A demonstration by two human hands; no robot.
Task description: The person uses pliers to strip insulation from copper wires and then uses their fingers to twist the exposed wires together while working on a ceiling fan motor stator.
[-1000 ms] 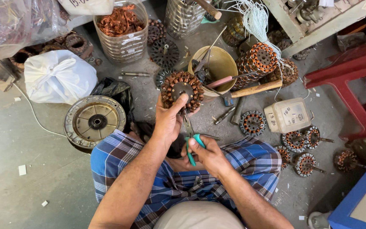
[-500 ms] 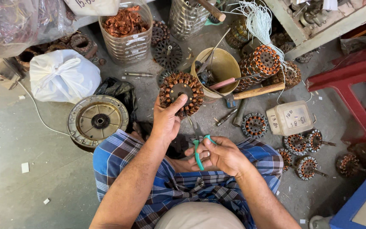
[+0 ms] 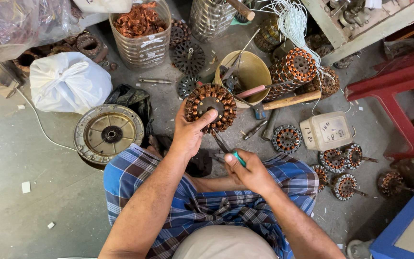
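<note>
Left hand [image 3: 188, 134], centre of frame, forearm stretched up from lower left, fingers clamped on copper-wound stator [image 3: 212, 106], thumb pressed over its hub. Right hand [image 3: 250, 170] just below, fist closed around green-handled pliers [image 3: 226, 148], tips angled toward stator's lower edge. Yellow bowl [image 3: 255, 72] just beyond.

Stator [image 3: 212, 106] before bowl [image 3: 252, 72], cover [image 3: 109, 133] left

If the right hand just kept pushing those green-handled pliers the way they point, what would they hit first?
Most likely the copper-wound stator held up by the left hand. The right hand aims the pliers up-left at its lower edge, though depth is unclear.
</note>
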